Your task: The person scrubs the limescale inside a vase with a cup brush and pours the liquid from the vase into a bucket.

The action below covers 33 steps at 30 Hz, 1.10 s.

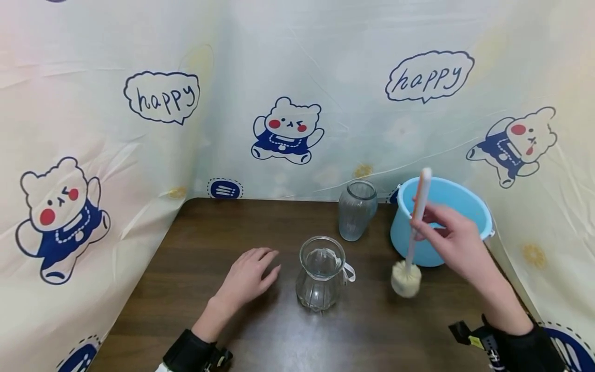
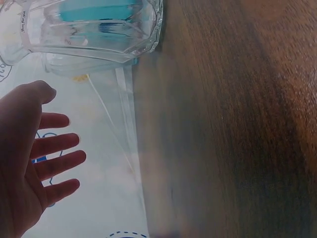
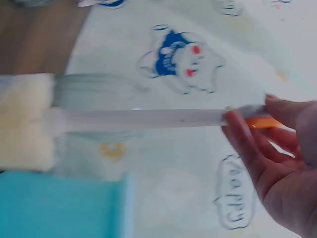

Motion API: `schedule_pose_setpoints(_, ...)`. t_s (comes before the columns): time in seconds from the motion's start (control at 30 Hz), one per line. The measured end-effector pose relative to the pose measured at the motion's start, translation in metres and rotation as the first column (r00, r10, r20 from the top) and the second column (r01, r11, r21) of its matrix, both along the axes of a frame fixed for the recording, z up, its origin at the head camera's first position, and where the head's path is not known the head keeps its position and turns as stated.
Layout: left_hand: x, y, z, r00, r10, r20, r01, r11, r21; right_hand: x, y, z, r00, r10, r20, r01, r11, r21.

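My right hand (image 1: 448, 235) pinches the white and orange handle of a sponge bottle brush (image 1: 406, 279), held upright with its pale sponge head down. In the right wrist view, thumb and fingers close round the handle (image 3: 148, 120) near its orange end. The brush is in front of a light blue bucket (image 1: 420, 248). My left hand (image 1: 251, 274) is spread with relaxed fingers, low over the table and left of a clear glass vase (image 1: 321, 289) with a white ribbon at its neck. In the left wrist view, the fingers hold nothing and the vase (image 2: 99, 29) lies beyond the thumb.
A second, bluish glass vase (image 1: 357, 212) stands at the back of the brown wooden table (image 1: 186, 289), left of the bucket. A pale printed cloth (image 1: 353, 77) with bears and lettering hangs behind and along both sides.
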<state>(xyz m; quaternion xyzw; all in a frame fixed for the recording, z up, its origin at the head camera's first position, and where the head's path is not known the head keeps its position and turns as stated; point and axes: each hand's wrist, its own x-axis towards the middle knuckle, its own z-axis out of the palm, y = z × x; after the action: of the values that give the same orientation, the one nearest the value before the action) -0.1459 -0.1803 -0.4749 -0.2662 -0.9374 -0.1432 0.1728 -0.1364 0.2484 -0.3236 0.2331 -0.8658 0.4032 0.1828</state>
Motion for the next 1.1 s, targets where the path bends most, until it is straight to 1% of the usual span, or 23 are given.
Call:
schedule_pose_setpoints(0.07,0.000,0.001,-0.001,1.000,0.007,0.014,-0.007,1.000,0.007,0.001,-0.004,0.014,1.000,-0.017,-0.007,0.017,0.996,-0.087)
schedule_pose_setpoints(0.13,0.001,0.001,-0.001,1.000,0.014,0.026,-0.014,1.000,0.008,0.002,-0.008,0.026,0.999,-0.033,-0.015,0.031,0.989,-0.148)
schedule_pose_setpoints(0.27,0.001,0.002,-0.002,0.999,0.019,0.039,-0.020,1.000,0.007,0.003,-0.020,0.049,0.999,-0.017,-0.051,0.003,0.965,-0.264)
schedule_pose_setpoints(0.3,0.001,0.002,-0.001,0.999,0.019,0.042,-0.020,1.000,0.009,0.003,-0.023,0.054,0.998,0.003,-0.065,-0.022,0.955,-0.296)
schedule_pose_setpoints(0.37,0.001,0.002,-0.002,0.999,0.022,0.047,-0.022,1.000,0.011,0.002,-0.030,0.062,0.992,0.066,-0.106,-0.101,0.924,-0.369)
schedule_pose_setpoints(0.4,0.001,0.002,-0.002,0.998,0.023,0.051,-0.024,1.000,0.011,0.002,-0.034,0.066,0.987,0.091,-0.130,-0.136,0.911,-0.389)
schedule_pose_setpoints(0.47,0.002,0.001,-0.002,0.998,0.027,0.055,-0.027,1.000,0.008,0.001,-0.042,0.073,0.971,0.147,-0.189,-0.215,0.882,-0.420)
schedule_pose_setpoints(0.53,0.002,0.001,-0.002,0.998,0.030,0.057,-0.030,1.000,0.004,0.000,-0.050,0.078,0.951,0.200,-0.235,-0.286,0.857,-0.429)
schedule_pose_setpoints(0.6,0.002,0.001,-0.002,0.998,0.031,0.053,-0.031,1.000,-0.001,0.000,-0.058,0.081,0.942,0.225,-0.250,-0.314,0.854,-0.414)
schedule_pose_setpoints(0.67,0.003,0.001,-0.003,0.998,0.034,0.048,-0.034,0.999,-0.002,-0.001,-0.067,0.082,0.934,0.264,-0.240,-0.344,0.845,-0.410)
schedule_pose_setpoints(0.8,0.003,0.001,-0.003,0.999,0.035,0.036,-0.034,0.999,-0.003,-0.004,-0.082,0.075,0.934,0.315,-0.169,-0.357,0.853,-0.381)
schedule_pose_setpoints(1.03,0.004,-0.001,-0.003,0.999,0.030,0.036,-0.030,1.000,0.001,-0.014,-0.098,0.046,0.930,0.360,-0.078,-0.367,0.893,-0.259)
schedule_pose_setpoints(1.1,0.004,-0.001,-0.004,0.999,0.029,0.031,-0.029,1.000,-0.005,-0.016,-0.101,0.037,0.929,0.368,-0.037,-0.366,0.900,-0.236)
